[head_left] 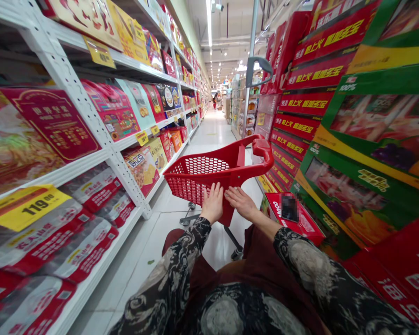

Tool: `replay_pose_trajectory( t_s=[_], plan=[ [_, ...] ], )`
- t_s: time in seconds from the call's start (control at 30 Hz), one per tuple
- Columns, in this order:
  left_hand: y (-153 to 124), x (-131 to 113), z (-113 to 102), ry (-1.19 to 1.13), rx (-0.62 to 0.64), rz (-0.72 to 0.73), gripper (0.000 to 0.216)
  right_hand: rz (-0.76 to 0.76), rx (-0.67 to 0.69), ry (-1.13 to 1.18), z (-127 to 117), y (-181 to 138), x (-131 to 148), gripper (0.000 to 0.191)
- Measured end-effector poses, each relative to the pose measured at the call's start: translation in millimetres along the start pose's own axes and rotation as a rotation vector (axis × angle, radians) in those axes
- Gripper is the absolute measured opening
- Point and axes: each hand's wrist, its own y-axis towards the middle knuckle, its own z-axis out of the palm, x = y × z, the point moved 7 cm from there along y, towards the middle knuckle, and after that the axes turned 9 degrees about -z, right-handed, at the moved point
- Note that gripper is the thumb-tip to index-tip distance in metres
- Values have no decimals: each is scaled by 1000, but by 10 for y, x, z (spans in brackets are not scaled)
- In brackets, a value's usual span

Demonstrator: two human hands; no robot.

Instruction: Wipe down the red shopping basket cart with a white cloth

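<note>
- At the hub of the clock stands a red plastic shopping cart (223,174), its perforated basket end toward 9 o'clock, its handle (264,151) toward 3.
- Just below, at 6 o'clock, the left hand (212,203) lies flat against the cart's side, fingers straight.
- Toward 5 o'clock, just beside it, the right hand (242,203) lies on the same side, also flat and uncurled.
- Around 6 o'clock are patterned sleeves (174,274) and maroon trousers (254,246).
- At 4 o'clock a red carton (302,223) sits near the right forearm, part of its top pixelated.
- At 3 o'clock rise green fruit-printed cartons (380,130); at 2, red cartons with yellow lettering (312,74).
- At 9 o'clock, white metal shelving (70,87) holds boxed snacks (141,170); at 8, shrink-wrapped bottle packs (56,232) lie by a yellow price tag (31,207) reading 119.00.
- At 12 o'clock the tiled aisle (214,135) runs toward a distant person (215,100).
</note>
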Motion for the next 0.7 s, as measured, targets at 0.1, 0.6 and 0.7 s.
replay_pose_trajectory(
  t_s=[0.1,0.6,0.7],
  plan=[
    [30,84,-15,20,-38,-55,64,67,-77,-17,-221,70,-126,30],
    [8,27,54,6,34,-46,68,36,49,18,35,-14,-79,31],
    [6,79,61,0,59,-63,69,18,74,32,56,-43,-54,30]
  ],
)
